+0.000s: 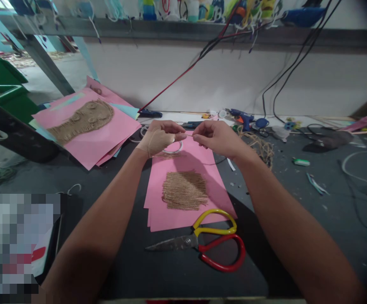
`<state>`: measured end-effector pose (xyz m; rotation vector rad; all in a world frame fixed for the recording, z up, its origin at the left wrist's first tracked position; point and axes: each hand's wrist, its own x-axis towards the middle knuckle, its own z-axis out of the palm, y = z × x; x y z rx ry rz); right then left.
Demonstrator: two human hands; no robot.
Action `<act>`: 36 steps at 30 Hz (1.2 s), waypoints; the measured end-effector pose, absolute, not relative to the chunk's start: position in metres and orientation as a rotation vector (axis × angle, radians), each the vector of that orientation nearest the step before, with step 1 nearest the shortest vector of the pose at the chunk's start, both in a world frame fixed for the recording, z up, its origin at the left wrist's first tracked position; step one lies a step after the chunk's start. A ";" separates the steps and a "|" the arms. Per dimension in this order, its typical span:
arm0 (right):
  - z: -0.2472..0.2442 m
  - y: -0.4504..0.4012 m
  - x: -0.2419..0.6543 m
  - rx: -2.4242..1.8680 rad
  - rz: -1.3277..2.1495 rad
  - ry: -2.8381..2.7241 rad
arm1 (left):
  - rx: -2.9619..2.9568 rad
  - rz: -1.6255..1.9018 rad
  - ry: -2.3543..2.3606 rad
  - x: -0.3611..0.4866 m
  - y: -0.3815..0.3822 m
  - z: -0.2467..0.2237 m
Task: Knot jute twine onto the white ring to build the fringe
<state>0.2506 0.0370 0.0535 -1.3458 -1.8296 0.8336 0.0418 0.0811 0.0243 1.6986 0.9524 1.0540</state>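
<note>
My left hand (162, 138) and my right hand (213, 137) are held close together above the far end of the pink paper (158, 217). Between their pinched fingertips runs a short thin strand (188, 135), which looks like jute twine. A pale band or glove-like covering lies over the back of the left hand. Nearer to me, strands of brown twine lie side by side as a patch (185, 190) on the paper. A few loose cut strands (169, 156) rest below my left hand. Scissors (186, 241) with one yellow and one red handle lie in front of the paper.
At left, more pink sheets (90, 154) carry a finished-looking twine shape (85, 120). Tangled twine (262, 147) sits behind my right wrist, near a blue glue gun (245, 118). Cables hang from the shelf (170, 28). A dark cylinder (15, 131) stands far left.
</note>
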 end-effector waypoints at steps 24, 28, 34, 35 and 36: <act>0.055 0.038 0.251 -1.303 0.728 -1.806 | 1.811 1.095 0.966 0.043 0.082 0.023; 0.052 0.041 0.252 -1.297 0.730 -1.797 | 1.813 1.085 0.992 0.044 0.082 0.022; 0.045 0.047 0.253 -1.257 0.745 -1.756 | 1.811 1.139 1.055 0.045 0.080 0.025; 0.045 0.047 0.253 -1.267 0.732 -1.756 | 1.815 1.141 1.057 0.045 0.080 0.025; 0.046 0.046 0.253 -1.277 0.722 -1.761 | 1.818 1.145 1.059 0.045 0.080 0.026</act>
